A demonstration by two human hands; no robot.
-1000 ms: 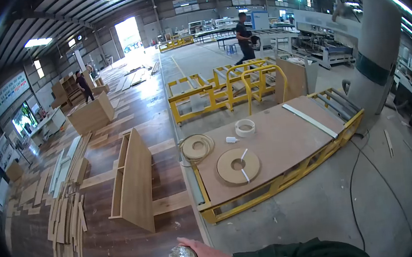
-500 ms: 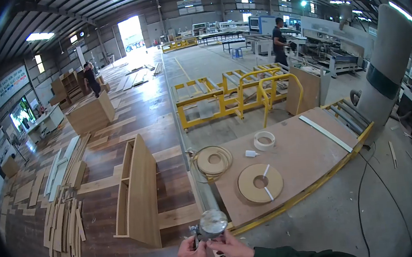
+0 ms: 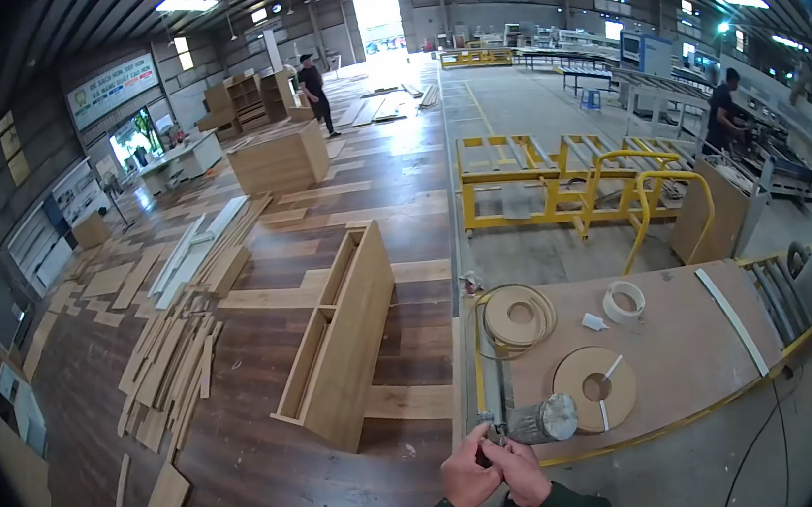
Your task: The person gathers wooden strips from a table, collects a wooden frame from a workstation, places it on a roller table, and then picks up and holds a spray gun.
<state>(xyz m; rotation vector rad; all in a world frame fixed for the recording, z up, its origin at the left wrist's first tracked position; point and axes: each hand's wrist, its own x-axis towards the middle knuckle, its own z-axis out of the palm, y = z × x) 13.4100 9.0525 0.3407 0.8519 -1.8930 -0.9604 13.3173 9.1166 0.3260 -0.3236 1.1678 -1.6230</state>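
Low in the view, a metal spray gun [image 3: 544,420] with a dull, smeared cylindrical cup is held in front of me, the cup tilted toward the right. My left hand [image 3: 471,476] closes its fingers around the small fittings at the gun's left end. My right hand [image 3: 521,471] pinches the same end from below, its fingertips touching the left ones. The exact parts between my fingers are partly hidden. Just right of the cup, a large tan roll of edge banding [image 3: 577,374] lies on a board-topped roller table [image 3: 673,344].
A smaller tan roll [image 3: 508,310], a white roll [image 3: 623,295] and a white strip [image 3: 733,323] lie on the table. An open wooden cabinet [image 3: 356,343] stands left, beside scattered wood strips [image 3: 157,379]. Yellow roller frames [image 3: 509,193] stand ahead. Two people are farther off.
The view has swung left, so the scene sits farther right. The spray gun has tipped from showing its round cup end to showing its side, and my hands have drawn closer together.
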